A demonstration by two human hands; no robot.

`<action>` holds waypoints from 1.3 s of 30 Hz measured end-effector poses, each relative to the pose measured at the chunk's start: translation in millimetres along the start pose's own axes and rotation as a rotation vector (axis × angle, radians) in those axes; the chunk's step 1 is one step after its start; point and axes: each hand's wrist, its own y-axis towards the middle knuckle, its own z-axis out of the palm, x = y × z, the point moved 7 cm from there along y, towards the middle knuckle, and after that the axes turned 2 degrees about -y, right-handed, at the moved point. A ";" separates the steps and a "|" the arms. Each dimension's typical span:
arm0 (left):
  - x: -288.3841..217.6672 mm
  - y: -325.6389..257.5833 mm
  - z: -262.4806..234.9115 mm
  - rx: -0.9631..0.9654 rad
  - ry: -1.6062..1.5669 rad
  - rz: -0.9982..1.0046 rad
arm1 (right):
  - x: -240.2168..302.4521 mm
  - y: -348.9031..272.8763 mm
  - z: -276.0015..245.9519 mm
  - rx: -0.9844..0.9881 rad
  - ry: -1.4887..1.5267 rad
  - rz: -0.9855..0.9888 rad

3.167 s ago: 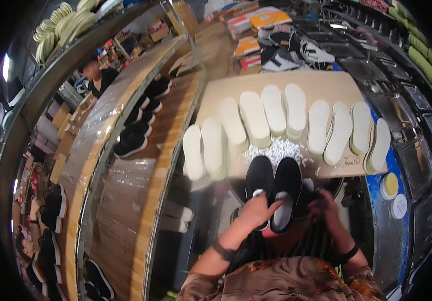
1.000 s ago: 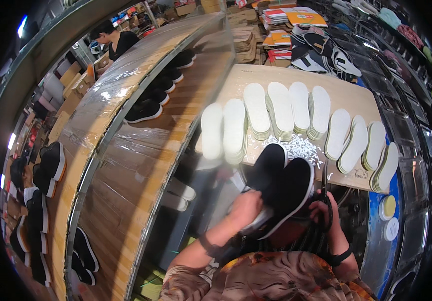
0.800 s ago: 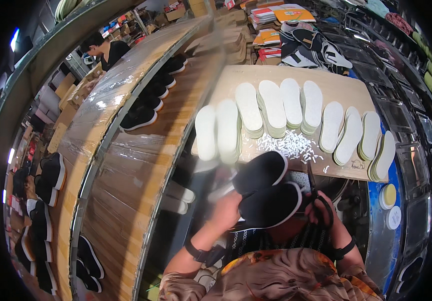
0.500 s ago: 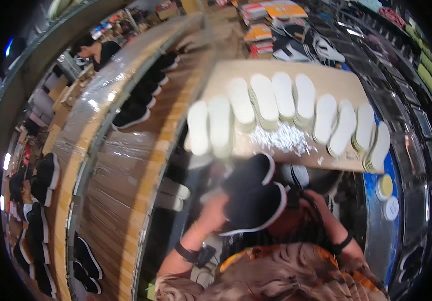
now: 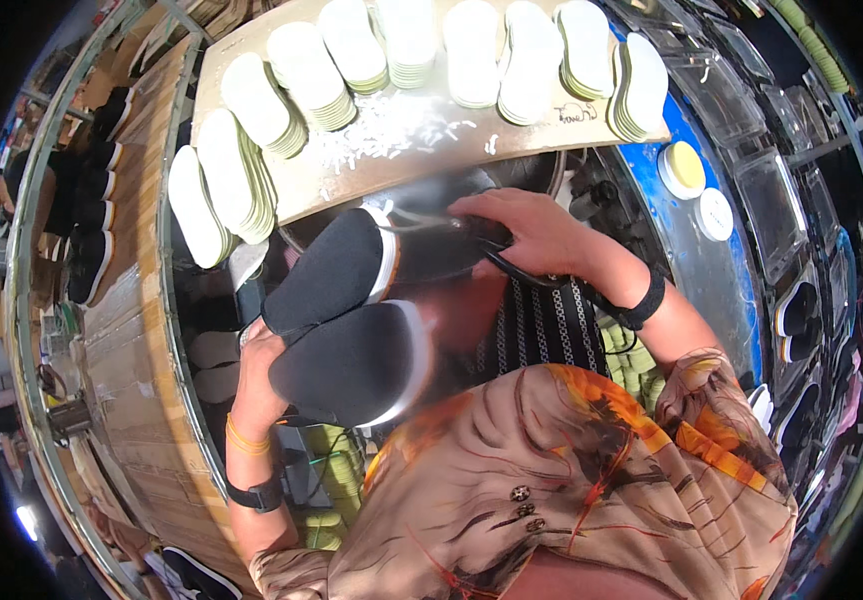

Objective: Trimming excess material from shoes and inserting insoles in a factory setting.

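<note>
My left hand (image 5: 259,372) grips a pair of black shoes with white soles (image 5: 346,320), held side by side with their toes pointing lower left. My right hand (image 5: 521,232) closes over the heel end of the upper shoe, with a black cord running under its fingers. Both hands are just below the near edge of a tan workbench (image 5: 371,165). Several stacks of white insoles (image 5: 311,75) stand in a row on that bench, with white scraps (image 5: 391,135) scattered among them.
A long wooden conveyor (image 5: 131,260) runs along the left and carries black shoes (image 5: 91,260). A blue surface (image 5: 706,250) at the right holds two round lidded tins (image 5: 683,168). Clear bins (image 5: 731,90) and racks with shoes (image 5: 796,320) lie beyond. Green soles (image 5: 326,470) are stacked under my arms.
My head has tipped down and closer, so the bench moved up the picture. The pair of shoes swung from upright to lying toes lower left, and my right hand came onto the heel end.
</note>
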 end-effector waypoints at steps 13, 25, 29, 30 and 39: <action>29.5 14.6 10.3 -0.020 0.000 -0.084 | -35.4 -82.9 33.5 0.242 0.222 0.293; 21.3 29.1 15.9 -0.020 0.082 -0.019 | -27.2 -73.1 35.4 0.042 0.105 0.145; 38.9 28.6 38.6 -0.042 -0.917 -0.324 | -34.5 -79.0 43.7 0.180 0.130 0.378; 49.1 10.6 51.0 -0.279 -1.256 -0.631 | -24.9 -76.2 38.1 0.152 0.130 0.346; 30.1 9.6 75.4 -0.346 -1.204 -0.505 | 32.6 -34.1 32.3 -0.055 -0.116 -0.002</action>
